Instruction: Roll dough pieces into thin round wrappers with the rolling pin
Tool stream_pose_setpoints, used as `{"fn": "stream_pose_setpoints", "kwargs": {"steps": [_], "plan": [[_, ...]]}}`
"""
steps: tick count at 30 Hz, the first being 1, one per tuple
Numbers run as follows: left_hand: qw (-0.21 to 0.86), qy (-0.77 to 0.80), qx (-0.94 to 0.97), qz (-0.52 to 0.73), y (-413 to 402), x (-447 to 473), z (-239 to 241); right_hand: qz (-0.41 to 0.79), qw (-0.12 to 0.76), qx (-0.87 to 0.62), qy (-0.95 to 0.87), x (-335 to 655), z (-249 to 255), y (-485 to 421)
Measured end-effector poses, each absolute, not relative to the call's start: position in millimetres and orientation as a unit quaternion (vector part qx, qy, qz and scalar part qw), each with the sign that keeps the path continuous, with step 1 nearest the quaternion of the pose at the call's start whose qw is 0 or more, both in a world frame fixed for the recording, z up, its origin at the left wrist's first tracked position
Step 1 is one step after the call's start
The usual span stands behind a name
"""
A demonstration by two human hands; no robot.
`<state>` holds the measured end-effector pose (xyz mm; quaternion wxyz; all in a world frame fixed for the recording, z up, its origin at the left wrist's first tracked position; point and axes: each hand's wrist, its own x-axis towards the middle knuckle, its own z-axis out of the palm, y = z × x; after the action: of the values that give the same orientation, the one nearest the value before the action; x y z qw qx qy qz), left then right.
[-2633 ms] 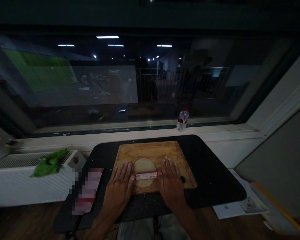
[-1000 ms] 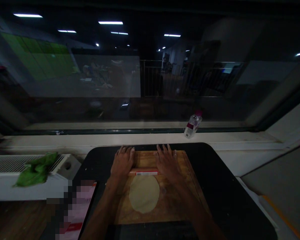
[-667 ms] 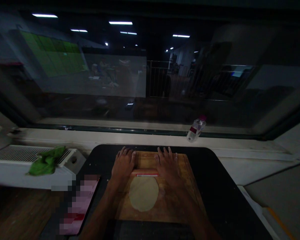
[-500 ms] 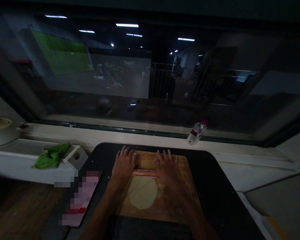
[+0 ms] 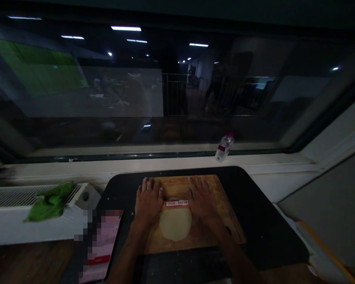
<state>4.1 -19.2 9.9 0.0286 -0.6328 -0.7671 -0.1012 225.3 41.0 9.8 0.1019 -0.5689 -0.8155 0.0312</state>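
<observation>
A pale, round sheet of dough [image 5: 175, 224] lies flat on a wooden board [image 5: 195, 242]. Across its far edge is a wooden rolling pin [image 5: 176, 203], showing a white label with a red border between my hands. My left hand [image 5: 149, 200] rests on the pin's left end, fingers stretched forward and dusted with flour. On the right end lies my right hand [image 5: 201, 201], palm down, its fingers also spread. Both hands cover the ends of the pin.
The board sits on a black table [image 5: 263, 225]. A pink-screened phone [image 5: 103, 240], partly pixelated, lies at its left. A clear bottle [image 5: 225, 148] with a pink cap stands on the windowsill. A green cloth [image 5: 51, 201] hangs over the radiator [image 5: 14, 221]. Behind is a dark window.
The label on the rolling pin has turned and now faces up, so the pin has rolled under my palms. The camera view has swung to the right.
</observation>
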Motion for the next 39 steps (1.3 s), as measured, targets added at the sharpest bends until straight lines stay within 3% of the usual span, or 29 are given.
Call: {"fn": "stream_pose_setpoints", "kwargs": {"steps": [16, 27, 39], "plan": [[0.076, -0.738, -0.648, -0.172, -78, 20, -10, 0.005, 0.12, -0.537, -0.835, 245, -2, -14], [0.089, -0.717, -0.66, -0.205, -142, 32, -20, -0.071, 0.277, -0.48, -0.829, 270, -39, -80], [0.082, -0.706, -0.667, -0.223, -175, 37, -24, -0.064, 0.288, -0.475, -0.829, 285, -41, -117]]}}
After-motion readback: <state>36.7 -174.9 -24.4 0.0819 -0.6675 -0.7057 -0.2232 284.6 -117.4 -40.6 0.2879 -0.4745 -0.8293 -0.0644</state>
